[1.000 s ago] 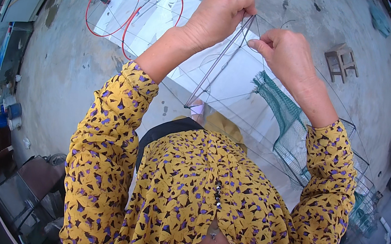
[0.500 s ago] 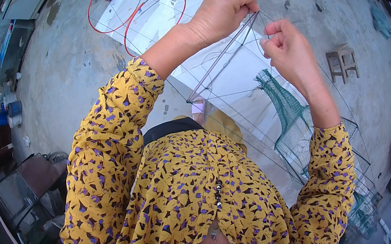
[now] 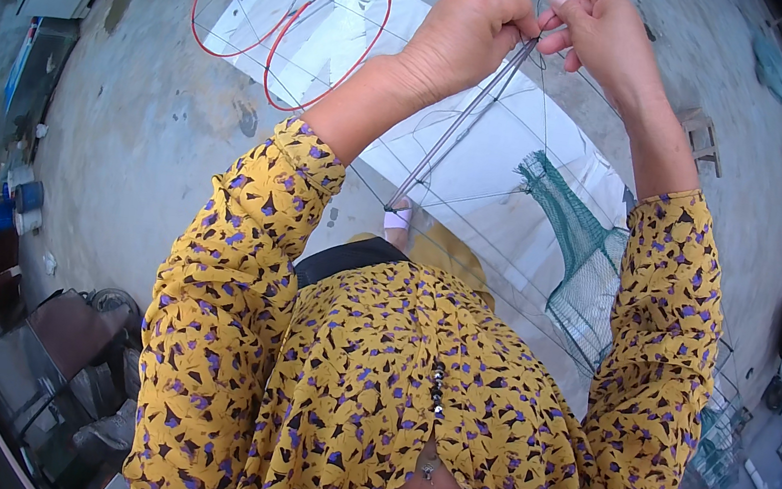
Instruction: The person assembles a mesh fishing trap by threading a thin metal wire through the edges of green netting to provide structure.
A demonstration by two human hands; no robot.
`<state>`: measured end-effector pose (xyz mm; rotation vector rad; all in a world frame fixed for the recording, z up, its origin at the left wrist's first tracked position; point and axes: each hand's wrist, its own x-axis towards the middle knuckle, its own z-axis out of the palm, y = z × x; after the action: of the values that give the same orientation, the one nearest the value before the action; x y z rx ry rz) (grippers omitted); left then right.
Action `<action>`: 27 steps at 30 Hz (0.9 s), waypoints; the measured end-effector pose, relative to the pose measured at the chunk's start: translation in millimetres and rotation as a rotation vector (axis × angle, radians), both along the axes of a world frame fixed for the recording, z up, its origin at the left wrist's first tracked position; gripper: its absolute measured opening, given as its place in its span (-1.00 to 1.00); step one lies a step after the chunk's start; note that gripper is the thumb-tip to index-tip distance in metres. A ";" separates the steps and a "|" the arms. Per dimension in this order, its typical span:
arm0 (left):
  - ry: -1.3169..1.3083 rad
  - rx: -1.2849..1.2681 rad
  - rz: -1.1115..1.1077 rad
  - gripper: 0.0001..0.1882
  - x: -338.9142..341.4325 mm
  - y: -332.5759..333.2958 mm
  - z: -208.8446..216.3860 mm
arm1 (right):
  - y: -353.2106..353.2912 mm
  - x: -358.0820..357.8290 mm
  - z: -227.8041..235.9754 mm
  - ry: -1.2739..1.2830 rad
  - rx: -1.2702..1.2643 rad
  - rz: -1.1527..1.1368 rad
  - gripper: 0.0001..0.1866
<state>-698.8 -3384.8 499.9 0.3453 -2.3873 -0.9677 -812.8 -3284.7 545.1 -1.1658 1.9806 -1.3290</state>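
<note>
left hand: fingers clamped on rods at upper end | right hand: thumb and forefinger close together by cord, pinch cannot tell | rods slant over sheet, left of net | risk: loosened left grip could spread rods; slack cord could snag net

Left grip on dark strands
</note>
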 end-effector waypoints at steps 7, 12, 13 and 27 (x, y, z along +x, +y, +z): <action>-0.006 0.045 0.052 -0.93 0.8 11.9 1.7 | -68.7 -48.8 -49.8 -0.357 0.254 0.147 -0.89; 0.003 -0.011 0.082 -0.94 1.6 18.1 2.8 | -94.8 -54.1 -63.3 -0.407 0.218 0.169 -0.87; 0.013 -0.012 0.085 -0.94 1.7 19.9 2.0 | -98.4 -53.1 -65.4 -0.419 0.205 0.173 -0.86; 0.003 -0.043 0.092 -0.93 1.6 29.5 3.1 | -125.6 -49.8 -88.9 -0.624 -0.145 0.208 -0.77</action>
<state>-697.2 -3355.3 502.9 0.4337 -2.3634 -0.8737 -862.6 -3410.3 456.2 -0.8445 1.3033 -1.5101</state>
